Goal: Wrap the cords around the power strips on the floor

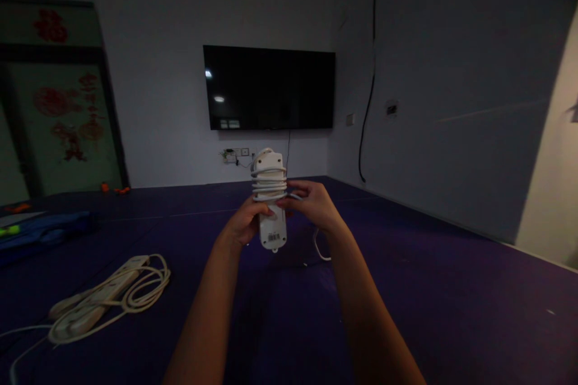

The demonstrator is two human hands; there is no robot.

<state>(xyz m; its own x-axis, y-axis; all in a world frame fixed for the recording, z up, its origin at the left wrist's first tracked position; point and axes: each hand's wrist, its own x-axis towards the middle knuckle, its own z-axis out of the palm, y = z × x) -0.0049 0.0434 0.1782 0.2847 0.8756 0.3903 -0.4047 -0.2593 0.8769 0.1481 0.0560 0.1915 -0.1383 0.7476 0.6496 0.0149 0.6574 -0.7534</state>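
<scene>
A white power strip (273,222) is held upright in front of me, its back with screws and a barcode label facing me. Several turns of its pale cord (269,185) wrap around the upper half. My left hand (246,220) grips the strip's left side, thumb lying across the back just below the turns. At the right edge, my right hand (311,201) is closed on the cord, pinching it where it leaves the turns. A loose length of cord hangs beneath the right hand. The fingers behind the strip are hidden.
On the purple floor (289,325) at left lies another power strip (108,292) with a loosely coiled cord. Blue cloth (49,230) and small orange items (121,190) lie farther back. A television (271,89) hangs on the far wall; a black cable (371,90) runs down the right wall.
</scene>
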